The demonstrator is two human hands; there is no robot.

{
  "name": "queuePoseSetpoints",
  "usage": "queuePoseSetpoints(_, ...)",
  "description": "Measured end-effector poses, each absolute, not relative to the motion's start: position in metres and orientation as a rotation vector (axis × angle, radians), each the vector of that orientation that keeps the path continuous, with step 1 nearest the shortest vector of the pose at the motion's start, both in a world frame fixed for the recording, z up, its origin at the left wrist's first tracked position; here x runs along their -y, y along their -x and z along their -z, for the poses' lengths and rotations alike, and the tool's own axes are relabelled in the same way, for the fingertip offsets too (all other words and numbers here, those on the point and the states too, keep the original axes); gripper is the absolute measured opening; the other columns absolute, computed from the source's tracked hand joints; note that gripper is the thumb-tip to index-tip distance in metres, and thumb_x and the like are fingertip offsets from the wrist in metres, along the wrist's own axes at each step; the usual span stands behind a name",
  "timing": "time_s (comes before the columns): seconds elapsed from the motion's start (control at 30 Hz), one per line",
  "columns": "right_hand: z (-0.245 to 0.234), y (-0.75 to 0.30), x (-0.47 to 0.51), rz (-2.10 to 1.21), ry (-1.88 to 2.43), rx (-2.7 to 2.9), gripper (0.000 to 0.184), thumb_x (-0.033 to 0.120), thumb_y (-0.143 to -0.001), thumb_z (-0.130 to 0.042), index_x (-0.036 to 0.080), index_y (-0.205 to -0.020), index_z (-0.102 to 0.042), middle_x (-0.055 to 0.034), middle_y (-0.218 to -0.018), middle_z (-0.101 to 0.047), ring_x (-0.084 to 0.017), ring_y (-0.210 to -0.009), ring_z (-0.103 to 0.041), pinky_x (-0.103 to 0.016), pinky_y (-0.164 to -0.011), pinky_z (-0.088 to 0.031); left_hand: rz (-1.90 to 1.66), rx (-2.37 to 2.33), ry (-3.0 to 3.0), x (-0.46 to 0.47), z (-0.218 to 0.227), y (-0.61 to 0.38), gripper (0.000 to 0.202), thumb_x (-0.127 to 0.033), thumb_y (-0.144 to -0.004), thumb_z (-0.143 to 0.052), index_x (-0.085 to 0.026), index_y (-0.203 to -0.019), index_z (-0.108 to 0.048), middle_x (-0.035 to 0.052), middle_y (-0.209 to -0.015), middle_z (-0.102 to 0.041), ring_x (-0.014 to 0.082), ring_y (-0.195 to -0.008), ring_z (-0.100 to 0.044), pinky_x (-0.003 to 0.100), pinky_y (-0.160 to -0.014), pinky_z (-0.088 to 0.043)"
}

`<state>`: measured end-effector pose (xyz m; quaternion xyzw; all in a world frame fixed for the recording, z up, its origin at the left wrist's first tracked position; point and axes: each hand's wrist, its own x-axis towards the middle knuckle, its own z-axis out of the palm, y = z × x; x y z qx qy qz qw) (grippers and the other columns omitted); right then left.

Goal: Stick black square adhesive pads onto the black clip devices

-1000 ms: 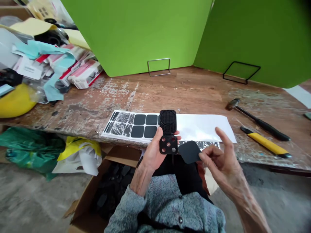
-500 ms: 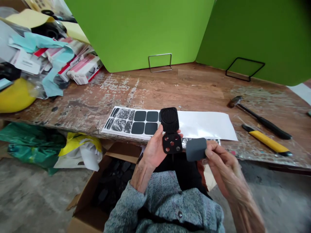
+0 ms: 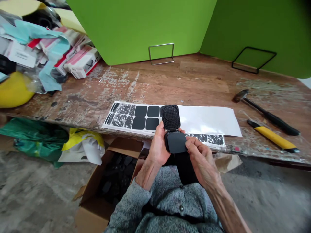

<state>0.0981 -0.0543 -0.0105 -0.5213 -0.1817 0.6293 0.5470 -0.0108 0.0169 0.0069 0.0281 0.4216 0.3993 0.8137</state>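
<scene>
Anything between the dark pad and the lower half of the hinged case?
Nothing visible. The right hand holds the pad by its edge, over the lower half of the open case; whether they touch is unclear.

At a wooden table, the left hand holds an open black case; the right hand pinches a dark square over its lower half, perhaps touching.
</scene>
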Motion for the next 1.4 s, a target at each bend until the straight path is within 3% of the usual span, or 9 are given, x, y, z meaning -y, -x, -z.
queuePoseSetpoints(0.17,0.01,-0.095,0.054,-1.493,1.233,0.444,0.021,0.039,-0.082,-0.067,0.021,-0.075,-0.057,-0.0029,-0.094,-0.063,-0.021,-0.103,-0.053,-0.032,-0.09,-0.04,-0.844,-0.876,-0.079,-0.015,-0.003,0.01,0.052,-0.049,-0.095,-0.035,-0.011,-0.091,-0.07,0.0104,-0.079,-0.072,0.0221,-0.082,-0.07,0.034,-0.078,-0.057)
queuePoseSetpoints(0.4,0.016,-0.094,0.058,-1.453,1.296,0.456,0.027,0.041,-0.081,-0.068,0.022,-0.07,-0.053,0.0017,-0.076,-0.051,-0.015,-0.077,-0.047,-0.03,-0.081,-0.038,-0.831,-0.852,-0.064,-0.014,-0.002,0.01,0.053,-0.051,-0.094,-0.036,-0.011,-0.093,-0.07,0.0107,-0.081,-0.072,0.0225,-0.08,-0.07,0.034,-0.077,-0.057)
queuePoseSetpoints(0.73,0.015,-0.092,0.055,-1.471,1.312,0.459,0.028,0.044,-0.081,-0.068,0.022,-0.074,-0.053,0.0001,-0.078,-0.056,-0.019,-0.088,-0.053,-0.034,-0.092,-0.038,-0.869,-0.861,-0.06,-0.013,0.001,0.01,0.053,-0.05,-0.095,-0.034,-0.011,-0.094,-0.069,0.0104,-0.08,-0.072,0.0222,-0.08,-0.07,0.034,-0.077,-0.057)
queuePoseSetpoints(1.2,0.019,-0.091,0.055,-1.46,1.332,0.464,0.028,0.044,-0.08,-0.069,0.021,-0.072,-0.055,0.0015,-0.078,-0.052,-0.016,-0.078,-0.046,-0.028,-0.077,-0.037,-0.859,-0.828,-0.076,-0.012,0.006,0.011,0.055,-0.051,-0.095,-0.031,-0.011,-0.094,-0.069,0.011,-0.08,-0.071,0.0222,-0.08,-0.069,0.033,-0.077,-0.056)
queuePoseSetpoints(1.4,0.018,-0.092,0.055,-1.453,1.31,0.456,0.025,0.042,-0.08,-0.069,0.021,-0.073,-0.057,0.0009,-0.078,-0.052,-0.016,-0.083,-0.047,-0.03,-0.083,-0.038,-0.871,-0.816,-0.084,-0.012,0.006,0.011,0.054,-0.051,-0.095,-0.032,-0.011,-0.092,-0.069,0.0104,-0.079,-0.071,0.0222,-0.083,-0.069,0.033,-0.079,-0.056)
